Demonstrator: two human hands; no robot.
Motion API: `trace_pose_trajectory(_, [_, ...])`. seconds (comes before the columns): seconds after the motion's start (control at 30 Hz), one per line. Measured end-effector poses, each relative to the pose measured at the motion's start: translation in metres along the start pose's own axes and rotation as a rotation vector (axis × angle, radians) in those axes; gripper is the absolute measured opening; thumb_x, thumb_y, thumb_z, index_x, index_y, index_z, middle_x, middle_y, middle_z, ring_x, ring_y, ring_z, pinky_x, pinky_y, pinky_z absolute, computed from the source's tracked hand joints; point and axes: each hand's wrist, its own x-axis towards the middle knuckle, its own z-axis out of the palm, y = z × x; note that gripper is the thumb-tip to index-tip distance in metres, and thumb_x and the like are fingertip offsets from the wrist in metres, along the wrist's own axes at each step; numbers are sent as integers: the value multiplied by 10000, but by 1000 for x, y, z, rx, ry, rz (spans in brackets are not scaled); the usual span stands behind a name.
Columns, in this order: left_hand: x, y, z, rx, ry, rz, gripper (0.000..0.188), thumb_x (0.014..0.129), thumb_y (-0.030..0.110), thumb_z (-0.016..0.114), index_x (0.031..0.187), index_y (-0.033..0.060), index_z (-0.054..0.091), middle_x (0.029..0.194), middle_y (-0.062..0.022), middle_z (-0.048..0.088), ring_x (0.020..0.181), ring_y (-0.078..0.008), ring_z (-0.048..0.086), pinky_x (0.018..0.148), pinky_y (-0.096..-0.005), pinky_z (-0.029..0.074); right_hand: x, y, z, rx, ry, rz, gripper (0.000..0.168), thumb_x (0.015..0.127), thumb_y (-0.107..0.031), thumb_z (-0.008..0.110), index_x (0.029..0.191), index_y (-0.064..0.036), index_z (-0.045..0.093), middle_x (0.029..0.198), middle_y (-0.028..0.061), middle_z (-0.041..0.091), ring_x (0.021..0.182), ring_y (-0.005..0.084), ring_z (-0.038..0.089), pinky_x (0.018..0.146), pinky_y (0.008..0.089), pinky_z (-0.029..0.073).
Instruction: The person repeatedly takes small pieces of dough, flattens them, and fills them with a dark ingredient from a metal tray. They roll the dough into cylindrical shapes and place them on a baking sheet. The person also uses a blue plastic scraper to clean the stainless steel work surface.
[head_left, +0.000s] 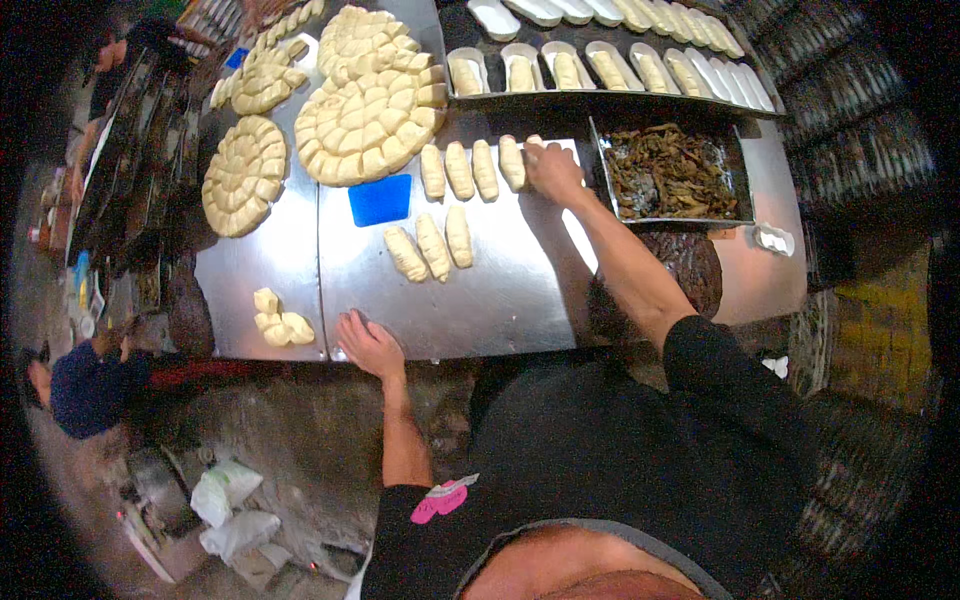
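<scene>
My right hand (553, 171) reaches over the metal table, its fingers on a rolled dough piece (534, 141) at the right end of a row of dough rolls (484, 171); whether it grips the piece is hidden. Below that row lie three more dough rolls (432, 246). My left hand (370, 343) rests flat at the table's near edge with nothing in it, to the right of several small dough lumps (283, 328). A blue plastic scraper (379, 200) lies beside a large round of cut dough (371, 124).
A dark tray (517, 105) with dough rolls in white paper cases stands at the back right. Before it is a metal pan (679, 222) of brown shredded filling. Another cut dough round (245, 177) lies left. A person (90, 386) is at the far left.
</scene>
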Motion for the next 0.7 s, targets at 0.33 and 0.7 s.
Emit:
trace_pose_trajectory(0.33, [-8,-9,10,-45,57,36,401,897,205,472,1248,26,546,1362,-176,493,1298,-356,405,1088,-521,258,-45,36,-5,1625,-293,412,409,837,-195,652,1226,-80,599,1142,86,614,986,211,588,813,392,514])
trace_pose_trajectory(0.7, [-6,39,9,239,-110,-165,487,952,268,431,1374,26,422,1439,-221,381,1340,-385,334,1104,-515,217,17,263,-244,785,284,25,630,808,-106,664,1392,-117,429,1198,165,574,1009,223,593,841,350,514])
